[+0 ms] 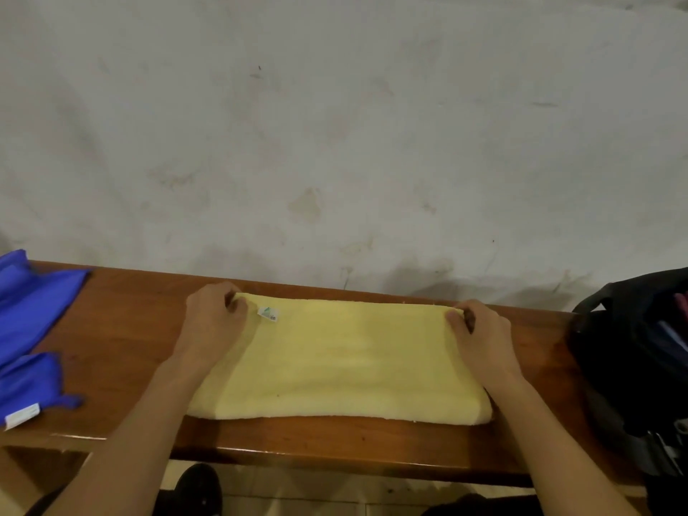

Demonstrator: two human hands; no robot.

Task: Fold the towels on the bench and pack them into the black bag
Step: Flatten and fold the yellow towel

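Currently yellow towel (335,361) laid folded on worktop (130,329); far corners pinched by left hand (212,322) and right hand (480,337); black bag (633,351) right of towel.

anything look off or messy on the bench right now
Nothing stands out. The yellow towel lies flat and square on the bench, both hands pinching its far corners. The blue towel at the left is still rumpled, unfolded.
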